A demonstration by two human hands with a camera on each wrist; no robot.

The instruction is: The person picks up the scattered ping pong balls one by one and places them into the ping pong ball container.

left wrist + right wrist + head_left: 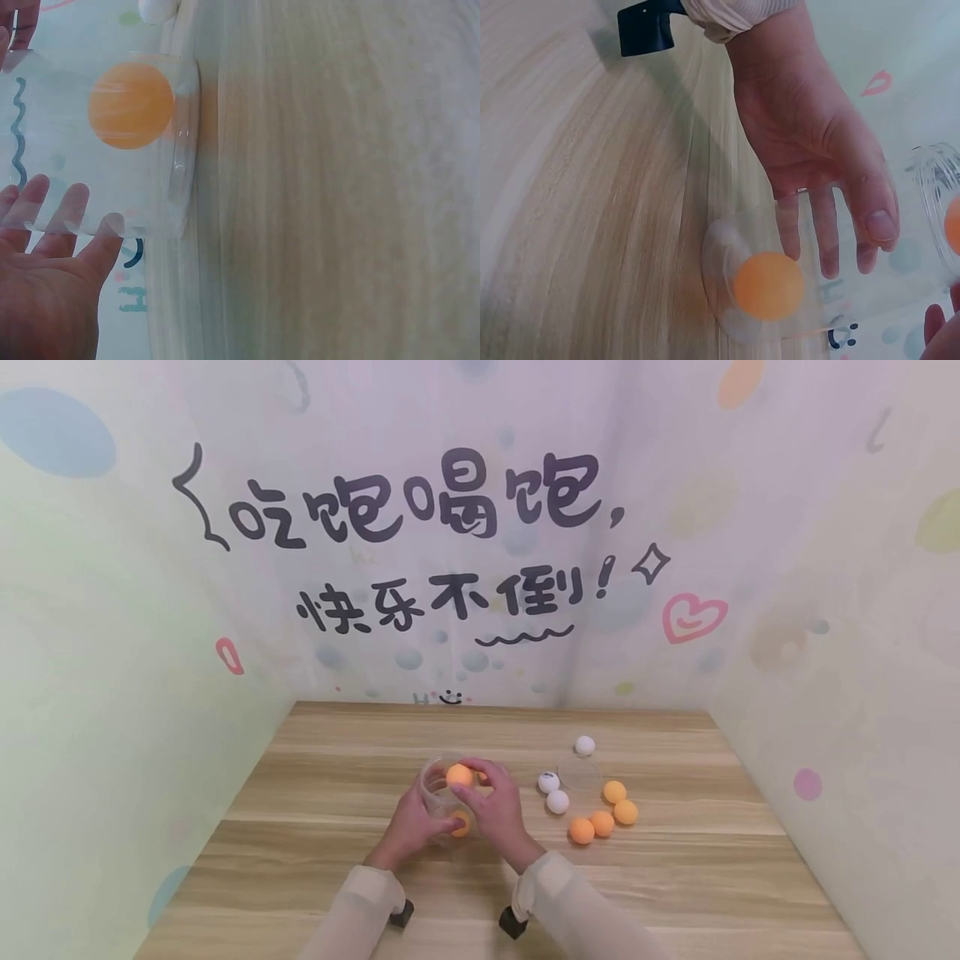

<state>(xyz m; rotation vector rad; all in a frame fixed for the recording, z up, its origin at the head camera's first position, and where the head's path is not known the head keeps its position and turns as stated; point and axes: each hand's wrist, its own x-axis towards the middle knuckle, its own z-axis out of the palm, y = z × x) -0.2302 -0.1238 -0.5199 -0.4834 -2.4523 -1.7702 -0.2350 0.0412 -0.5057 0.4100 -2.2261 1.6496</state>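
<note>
My left hand grips a clear plastic jar from its left side, fingers spread along the wall in the left wrist view. The jar stands upright on the table, and one orange ping-pong ball lies at its bottom. Over the jar's mouth, my right hand pinches another orange ping-pong ball between thumb and fingers. A bit of orange shows behind the right fingers; what holds it is hidden. The right wrist view shows the left hand round the jar and only right fingertips at its edge.
Right of the jar lies a clear round lid. Around it are three white balls, one farther back, and several orange balls nearer the front. A printed curtain wall rises behind the wood-grain table.
</note>
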